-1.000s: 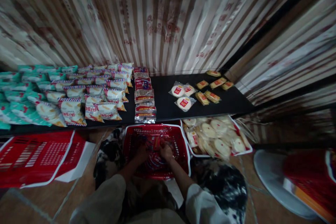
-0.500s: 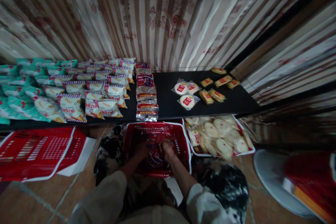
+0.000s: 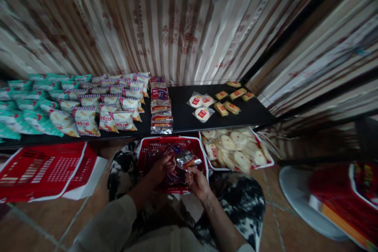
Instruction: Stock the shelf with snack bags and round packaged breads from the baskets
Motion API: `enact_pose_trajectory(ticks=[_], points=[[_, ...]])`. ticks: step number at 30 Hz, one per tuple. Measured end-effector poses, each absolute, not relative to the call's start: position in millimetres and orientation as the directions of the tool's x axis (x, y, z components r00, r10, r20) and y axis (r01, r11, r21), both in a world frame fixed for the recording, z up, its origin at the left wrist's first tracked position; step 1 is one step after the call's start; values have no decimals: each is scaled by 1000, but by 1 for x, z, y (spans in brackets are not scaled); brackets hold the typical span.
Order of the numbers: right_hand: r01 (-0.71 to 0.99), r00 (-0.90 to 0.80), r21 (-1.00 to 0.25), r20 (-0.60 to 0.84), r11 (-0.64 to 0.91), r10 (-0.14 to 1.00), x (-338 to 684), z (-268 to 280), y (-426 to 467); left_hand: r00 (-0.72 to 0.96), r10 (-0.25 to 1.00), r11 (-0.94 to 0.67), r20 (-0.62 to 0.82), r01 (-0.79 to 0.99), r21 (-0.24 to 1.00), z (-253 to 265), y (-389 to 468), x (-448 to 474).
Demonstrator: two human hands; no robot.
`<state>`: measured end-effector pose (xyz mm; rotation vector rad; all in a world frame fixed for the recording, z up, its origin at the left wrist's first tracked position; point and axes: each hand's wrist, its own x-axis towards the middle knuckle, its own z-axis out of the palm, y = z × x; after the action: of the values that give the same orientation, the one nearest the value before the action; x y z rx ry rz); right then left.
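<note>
Holding the packet (image 3: 188, 158) above the basket (image 3: 189, 140) lightly by its edge seems wise, the right hand (image 3: 197, 181) having fingers pinched on it, the left hand (image 3: 162, 169) half curled alongside, its hold unclear.

Pkts (image 3: 173, 149) in bskt (image 3: 195, 144), shelf (image 3: 184, 112) — behind

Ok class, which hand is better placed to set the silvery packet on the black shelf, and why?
The right hand, I'd judge: it seems to hold the silvery packet by its near edge, over the red basket. The left hand sits left of the packet; what it grips is unclear.
</note>
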<state>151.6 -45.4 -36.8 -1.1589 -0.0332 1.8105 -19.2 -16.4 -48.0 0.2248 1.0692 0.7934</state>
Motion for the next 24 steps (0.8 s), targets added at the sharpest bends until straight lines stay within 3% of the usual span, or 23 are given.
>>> enact_pose_trajectory(ticks=[4,7,13,19,24], points=[[-561,-50,-592,-673,-579,738,156,-20,-67,304,704,663,-642,-606,440,-29,-22,-1],[-460,-2,-671,-654,-581,756,160,-7,-83,254,694,654,-674,-613,443,-17,-22,11],[-371,-116,-734,-571,-568,813,184,25,-100,210,759,599,-616,-598,533,10,-17,21],[-478,-41,-728,-541,-492,840,201,51,-88,149,863,483,-483,-522,703,38,-14,24],[-396,-41,-802,-472,-447,881,183,64,-74,145,900,430,-411,-447,785,51,-11,25]])
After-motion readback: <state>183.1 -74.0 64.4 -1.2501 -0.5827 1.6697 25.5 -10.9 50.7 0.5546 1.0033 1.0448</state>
